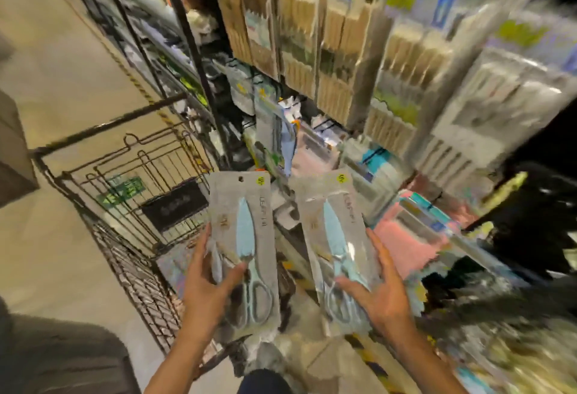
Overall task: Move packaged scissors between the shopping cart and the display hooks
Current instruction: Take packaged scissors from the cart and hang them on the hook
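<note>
Held up two flat packs of scissors, side by side and apart, above the gap between cart and shelving. Gripped the left scissors pack (pixel 243 237) at its lower part with the left hand (pixel 207 284), thumb curled across the glossy front and fingers wrapped behind its left edge. Gripped the right scissors pack (pixel 335 247) likewise with the right hand (pixel 379 292), thumb laid over the front near the handle loops, fingers stretched up along the right edge. Showed in each pack a long grey card backing under clear, shiny film, a punched hang hole and a small round yellow sticker at the top, and one pair of pale blue scissors with a blade cover and oval grey-lined handles. Stood to the left a shopping cart (pixel 131 194) of thin dark wire, grid-sided, with a black tag and a green label on its mesh. Rose ahead and to the right the display hooks (pixel 327 59), crowded with hanging packs, tan ribbed ones above and pink, teal and white ones lower, too blurred to count. Spread beneath a smooth beige floor (pixel 62 66) with a yellow-and-black striped line.
</note>
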`<action>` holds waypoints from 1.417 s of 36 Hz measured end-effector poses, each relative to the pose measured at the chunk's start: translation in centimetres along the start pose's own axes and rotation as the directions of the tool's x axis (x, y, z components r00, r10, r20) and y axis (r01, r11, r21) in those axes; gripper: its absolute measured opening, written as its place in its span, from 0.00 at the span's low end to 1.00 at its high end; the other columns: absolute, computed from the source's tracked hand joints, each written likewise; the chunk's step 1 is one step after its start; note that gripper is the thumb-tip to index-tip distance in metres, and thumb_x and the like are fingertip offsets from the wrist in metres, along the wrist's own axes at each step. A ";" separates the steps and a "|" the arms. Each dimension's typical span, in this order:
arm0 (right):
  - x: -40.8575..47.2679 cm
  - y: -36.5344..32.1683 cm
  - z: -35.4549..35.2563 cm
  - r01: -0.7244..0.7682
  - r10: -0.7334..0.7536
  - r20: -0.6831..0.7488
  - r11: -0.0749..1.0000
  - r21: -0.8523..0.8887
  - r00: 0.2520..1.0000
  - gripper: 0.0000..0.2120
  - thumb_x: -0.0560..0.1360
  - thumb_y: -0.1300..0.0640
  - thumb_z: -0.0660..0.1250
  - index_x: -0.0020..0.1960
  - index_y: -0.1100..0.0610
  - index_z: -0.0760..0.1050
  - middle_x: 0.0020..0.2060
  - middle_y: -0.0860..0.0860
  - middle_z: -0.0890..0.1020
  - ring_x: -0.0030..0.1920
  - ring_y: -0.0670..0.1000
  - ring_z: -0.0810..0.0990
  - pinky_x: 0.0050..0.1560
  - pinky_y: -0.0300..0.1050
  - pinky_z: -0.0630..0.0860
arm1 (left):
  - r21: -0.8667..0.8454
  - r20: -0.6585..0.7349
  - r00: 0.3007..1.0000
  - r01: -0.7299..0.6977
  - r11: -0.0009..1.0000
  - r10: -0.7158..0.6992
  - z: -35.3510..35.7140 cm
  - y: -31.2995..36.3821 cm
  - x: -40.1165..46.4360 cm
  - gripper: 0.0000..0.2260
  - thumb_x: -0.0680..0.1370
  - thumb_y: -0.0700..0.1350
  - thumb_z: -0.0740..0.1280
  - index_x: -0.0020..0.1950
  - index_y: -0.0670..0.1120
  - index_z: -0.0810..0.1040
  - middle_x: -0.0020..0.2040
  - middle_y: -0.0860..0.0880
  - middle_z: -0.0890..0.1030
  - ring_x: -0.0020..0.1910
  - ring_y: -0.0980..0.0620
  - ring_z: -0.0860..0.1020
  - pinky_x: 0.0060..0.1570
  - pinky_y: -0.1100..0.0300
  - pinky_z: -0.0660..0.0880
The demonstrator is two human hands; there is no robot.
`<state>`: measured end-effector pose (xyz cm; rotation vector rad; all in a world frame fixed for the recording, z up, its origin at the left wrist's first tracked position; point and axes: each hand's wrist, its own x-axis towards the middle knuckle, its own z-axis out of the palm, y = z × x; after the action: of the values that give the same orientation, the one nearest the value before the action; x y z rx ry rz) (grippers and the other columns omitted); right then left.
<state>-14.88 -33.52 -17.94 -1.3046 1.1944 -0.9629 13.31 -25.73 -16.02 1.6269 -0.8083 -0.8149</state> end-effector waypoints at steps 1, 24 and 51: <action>-1.2 -0.1 -1.2 0.004 -0.004 -0.023 1.000 0.014 1.000 0.41 0.67 0.62 0.80 0.71 0.37 0.66 0.70 0.37 0.72 0.69 0.41 0.74 0.52 0.26 0.75 | 0.020 0.022 1.000 -0.018 1.000 0.017 1.0 0.4 -0.8 0.41 0.71 0.45 0.78 0.74 0.73 0.62 0.79 0.56 0.66 0.74 0.47 0.71 0.68 0.36 0.72; -23.8 -4.5 -17.0 0.085 -0.078 -0.450 0.996 -0.003 0.890 0.44 0.68 0.60 0.80 0.74 0.36 0.64 0.63 0.23 0.71 0.61 0.28 0.73 0.53 0.27 0.77 | -0.096 0.540 0.782 -0.310 0.946 0.311 14.7 9.8 -16.7 0.41 0.73 0.41 0.78 0.78 0.64 0.62 0.72 0.69 0.70 0.72 0.63 0.70 0.69 0.57 0.73; -40.3 -11.1 -31.6 0.137 -0.326 -0.823 0.945 -0.297 0.464 0.45 0.65 0.53 0.80 0.74 0.33 0.63 0.67 0.26 0.70 0.62 0.28 0.72 0.52 0.27 0.77 | -0.398 0.727 0.408 -0.405 0.823 0.553 28.5 21.4 -31.1 0.41 0.73 0.41 0.77 0.77 0.67 0.60 0.69 0.75 0.69 0.67 0.71 0.70 0.58 0.74 0.73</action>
<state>-51.44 -0.47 0.02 -1.1329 1.9443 -1.9023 -29.22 -17.96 3.16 0.6746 -1.7434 -1.1747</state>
